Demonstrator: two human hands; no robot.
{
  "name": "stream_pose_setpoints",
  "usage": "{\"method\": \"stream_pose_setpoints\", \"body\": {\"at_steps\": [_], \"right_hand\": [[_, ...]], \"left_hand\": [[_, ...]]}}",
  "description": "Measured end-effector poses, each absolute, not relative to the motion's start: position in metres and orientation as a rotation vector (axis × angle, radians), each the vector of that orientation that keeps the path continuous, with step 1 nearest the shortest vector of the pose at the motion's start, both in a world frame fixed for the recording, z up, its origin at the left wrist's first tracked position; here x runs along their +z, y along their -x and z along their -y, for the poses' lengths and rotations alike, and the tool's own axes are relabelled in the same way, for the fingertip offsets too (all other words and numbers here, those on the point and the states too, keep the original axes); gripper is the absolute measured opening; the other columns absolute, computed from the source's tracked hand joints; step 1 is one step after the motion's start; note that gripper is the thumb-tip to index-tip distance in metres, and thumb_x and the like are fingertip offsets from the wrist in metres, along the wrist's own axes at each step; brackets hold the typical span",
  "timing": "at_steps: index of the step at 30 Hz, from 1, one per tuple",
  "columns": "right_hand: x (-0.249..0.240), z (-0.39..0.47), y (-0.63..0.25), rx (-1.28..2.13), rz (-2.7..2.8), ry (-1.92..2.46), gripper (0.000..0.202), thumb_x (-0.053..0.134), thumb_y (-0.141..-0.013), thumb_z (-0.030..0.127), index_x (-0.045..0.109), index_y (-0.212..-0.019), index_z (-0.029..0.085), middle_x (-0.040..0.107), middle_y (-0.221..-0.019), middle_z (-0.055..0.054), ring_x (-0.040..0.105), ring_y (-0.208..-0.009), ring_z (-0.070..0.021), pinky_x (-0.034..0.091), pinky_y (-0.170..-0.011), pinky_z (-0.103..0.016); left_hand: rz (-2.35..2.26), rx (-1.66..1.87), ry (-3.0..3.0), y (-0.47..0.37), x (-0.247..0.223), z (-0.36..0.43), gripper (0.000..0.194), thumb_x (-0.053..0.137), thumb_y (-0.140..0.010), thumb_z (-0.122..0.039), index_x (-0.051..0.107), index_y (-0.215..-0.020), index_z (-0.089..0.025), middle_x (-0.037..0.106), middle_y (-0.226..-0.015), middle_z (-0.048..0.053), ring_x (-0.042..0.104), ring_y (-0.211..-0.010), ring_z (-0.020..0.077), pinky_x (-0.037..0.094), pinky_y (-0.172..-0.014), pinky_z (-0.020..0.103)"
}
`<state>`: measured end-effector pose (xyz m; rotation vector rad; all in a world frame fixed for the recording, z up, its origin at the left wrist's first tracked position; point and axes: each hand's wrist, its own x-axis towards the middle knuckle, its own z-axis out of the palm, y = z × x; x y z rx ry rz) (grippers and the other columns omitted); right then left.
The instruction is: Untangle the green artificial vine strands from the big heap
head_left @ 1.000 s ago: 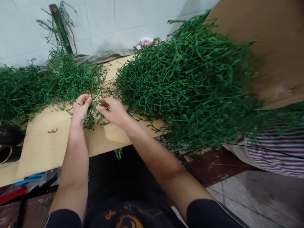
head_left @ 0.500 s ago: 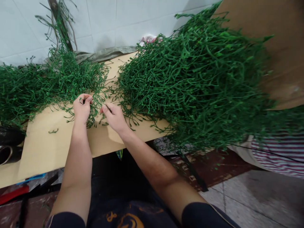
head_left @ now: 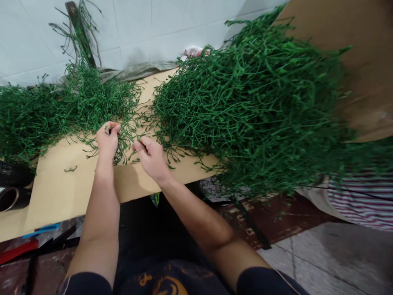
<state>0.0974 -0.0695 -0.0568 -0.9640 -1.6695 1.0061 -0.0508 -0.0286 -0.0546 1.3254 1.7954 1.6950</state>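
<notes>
My left hand (head_left: 107, 139) is closed in a pinch on a thin green sprig, held low over the board; most of the sprig is hidden by the fingers. Just right of it, my right hand (head_left: 151, 157) is also closed, thumb against the curled fingers; a thin dark bit shows there, too small to name. Loose green sprigs (head_left: 123, 145) with forked tips lie between and beneath both hands. To the right rises a large heap of the same sprigs (head_left: 245, 102). A lower heap (head_left: 76, 102) spreads along the left.
Tan cardboard (head_left: 61, 188) covers the work surface, with one small sprig (head_left: 70, 169) on it. Black cylinders (head_left: 14, 198) lie at the left edge. Behind is a white tiled wall (head_left: 132, 24) with a dark upright post (head_left: 80, 35). A brown cardboard sheet (head_left: 368, 82) stands at right.
My right hand has shifted slightly right and down, a little farther from the left hand. The left hand stays nearly in place, still pinching.
</notes>
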Motion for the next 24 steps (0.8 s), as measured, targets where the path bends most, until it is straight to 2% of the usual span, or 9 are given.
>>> {"method": "stream_pose_setpoints", "body": {"at_steps": [6,11,16,18,21,24], "right_hand": [[-0.052,0.085,-0.108,0.902,1.704,0.898,0.021,0.044,-0.085,0.026,0.048,-0.066,0.018,0.052,-0.065,-0.001,0.047,-0.066,-0.0114,0.035,-0.065,-0.026],[-0.051,0.075,-0.115,1.119,1.591,0.896,0.023,0.045,-0.085,0.030,0.051,-0.066,0.017,0.046,-0.058,0.002,0.040,-0.055,-0.0088,0.032,-0.055,-0.024],[-0.051,0.071,-0.119,1.123,1.537,0.892,0.023,0.049,-0.082,0.031,0.050,-0.064,0.017,0.041,-0.056,0.004,0.036,-0.054,-0.0078,0.030,-0.053,-0.024],[-0.052,0.070,-0.122,1.122,1.535,0.907,0.023,0.048,-0.082,0.031,0.050,-0.064,0.017,0.041,-0.056,0.003,0.037,-0.054,-0.0079,0.031,-0.054,-0.024],[-0.051,0.069,-0.126,1.076,1.546,0.939,0.023,0.046,-0.083,0.030,0.049,-0.063,0.017,0.039,-0.054,0.004,0.035,-0.053,-0.0079,0.030,-0.053,-0.024],[-0.047,0.079,-0.127,0.955,1.651,0.936,0.023,0.045,-0.084,0.027,0.047,-0.063,0.018,0.041,-0.055,0.003,0.037,-0.054,-0.0088,0.032,-0.054,-0.024]], "left_hand": [[-1.799,1.690,-1.306,0.061,-0.056,0.024,0.014,0.056,-0.068,-0.008,0.053,-0.058,-0.017,0.050,-0.051,-0.005,0.045,-0.050,0.0075,0.038,-0.054,0.019],[-1.688,1.815,-1.170,0.077,-0.058,0.023,0.013,0.058,-0.073,-0.018,0.051,-0.063,-0.017,0.053,-0.059,-0.003,0.045,-0.051,0.0066,0.039,-0.056,0.019],[-1.553,1.775,-1.213,0.071,-0.055,0.028,0.024,0.059,-0.078,-0.035,0.051,-0.062,-0.019,0.045,-0.055,-0.004,0.041,-0.050,0.0075,0.036,-0.054,0.021],[-1.533,1.706,-1.287,0.066,-0.054,0.030,0.026,0.059,-0.078,-0.038,0.053,-0.062,-0.019,0.047,-0.056,-0.003,0.041,-0.052,0.0083,0.037,-0.056,0.022],[-1.606,1.602,-1.443,0.059,-0.053,0.032,0.023,0.062,-0.076,-0.034,0.057,-0.061,-0.018,0.052,-0.057,-0.003,0.043,-0.055,0.0093,0.037,-0.059,0.023],[-1.736,1.591,-1.526,0.058,-0.054,0.030,0.022,0.060,-0.076,-0.023,0.055,-0.056,-0.017,0.048,-0.053,-0.004,0.041,-0.055,0.0098,0.036,-0.059,0.022]]}}
